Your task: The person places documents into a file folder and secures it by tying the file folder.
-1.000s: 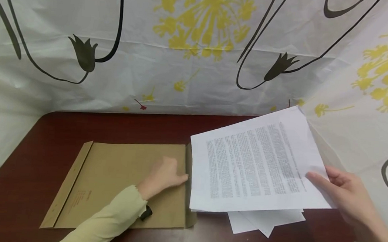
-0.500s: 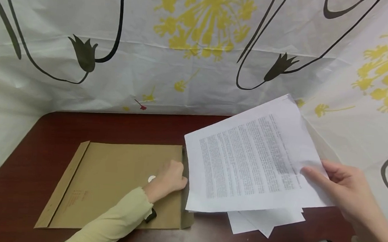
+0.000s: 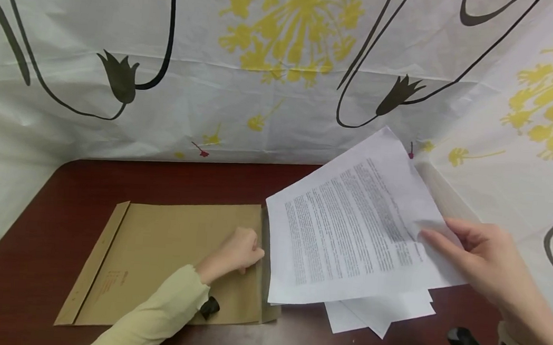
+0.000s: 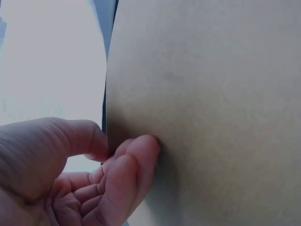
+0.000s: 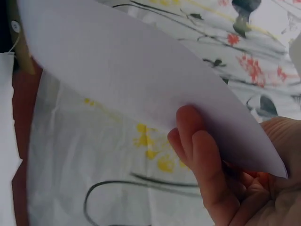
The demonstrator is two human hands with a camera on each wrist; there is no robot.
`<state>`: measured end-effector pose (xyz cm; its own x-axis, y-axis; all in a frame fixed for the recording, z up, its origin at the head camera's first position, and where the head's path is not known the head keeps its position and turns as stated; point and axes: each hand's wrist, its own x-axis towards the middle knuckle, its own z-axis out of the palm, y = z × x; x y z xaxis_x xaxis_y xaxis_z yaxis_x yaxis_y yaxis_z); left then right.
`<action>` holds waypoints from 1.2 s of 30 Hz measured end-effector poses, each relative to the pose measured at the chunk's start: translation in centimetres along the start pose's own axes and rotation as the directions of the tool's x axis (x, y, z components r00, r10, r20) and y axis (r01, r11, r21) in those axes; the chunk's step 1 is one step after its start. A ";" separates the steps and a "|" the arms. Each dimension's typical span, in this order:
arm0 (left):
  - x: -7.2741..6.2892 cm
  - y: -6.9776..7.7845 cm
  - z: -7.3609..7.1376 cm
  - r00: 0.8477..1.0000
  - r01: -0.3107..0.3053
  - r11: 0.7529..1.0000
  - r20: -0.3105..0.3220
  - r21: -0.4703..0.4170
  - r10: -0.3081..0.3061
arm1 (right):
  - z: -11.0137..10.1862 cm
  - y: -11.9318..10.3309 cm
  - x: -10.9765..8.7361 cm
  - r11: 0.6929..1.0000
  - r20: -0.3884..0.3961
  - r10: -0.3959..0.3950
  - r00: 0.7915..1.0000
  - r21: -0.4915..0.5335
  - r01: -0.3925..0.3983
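A brown kraft document envelope (image 3: 172, 240) lies flat, left of centre, with a folded strip along its left side and small red print. My left hand (image 3: 236, 250) pinches its right edge between thumb and curled fingers; the left wrist view shows the envelope edge (image 4: 141, 66) running into that pinch. My right hand (image 3: 485, 259) holds printed sheets (image 3: 344, 224) by their right side, thumb on top, fingers beneath. Those sheets are tilted up, their left edge beside the envelope's mouth flap (image 3: 270, 313). The right wrist view shows the bowed underside of the paper (image 5: 122, 66).
More white sheets (image 3: 386, 316) lie on the dark red table (image 3: 200, 181), partly under the held ones. A patterned white curtain (image 3: 242, 107) rises behind the table and along both sides. A white button disc (image 5: 15, 27) with string shows in the right wrist view.
The held sheets have swung, their far corner moving left and up, and the right hand has shifted left. The left hand stays by the envelope's right edge, which has moved slightly.
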<state>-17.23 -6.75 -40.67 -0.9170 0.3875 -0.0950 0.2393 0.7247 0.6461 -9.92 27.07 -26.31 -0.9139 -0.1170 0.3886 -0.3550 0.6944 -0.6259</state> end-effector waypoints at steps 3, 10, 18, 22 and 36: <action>0.0 -0.2 0.0 1.000 0.011 1.000 -0.001 -0.022 -0.011 | 0.6 -1.1 0.8 0.991 0.000 -0.103 0.995 -0.081 0.103; 0.0 -0.2 0.1 0.999 0.028 0.999 -0.014 -0.036 -0.029 | 2.1 -1.0 0.9 1.000 0.084 0.003 0.996 -0.004 -0.002; 0.0 -0.2 0.0 0.997 0.015 0.999 -0.071 -0.033 -0.018 | 2.2 1.4 0.6 0.983 0.140 0.158 0.978 0.069 -0.168; -0.1 -0.1 0.0 0.996 -0.015 1.000 -0.092 0.015 0.016 | 2.5 2.2 0.7 0.949 0.202 0.200 0.959 0.202 -0.241; -0.3 0.1 -0.2 0.986 -0.093 0.995 -0.138 0.042 0.098 | 3.5 2.6 0.8 0.945 0.071 0.188 0.980 0.259 -0.200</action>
<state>-16.95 -6.88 -40.43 -0.9244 0.3741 0.0740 0.3364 0.7087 0.6201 -12.28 26.28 -29.98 -0.9761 -0.0341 0.2148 -0.2031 0.4961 -0.8442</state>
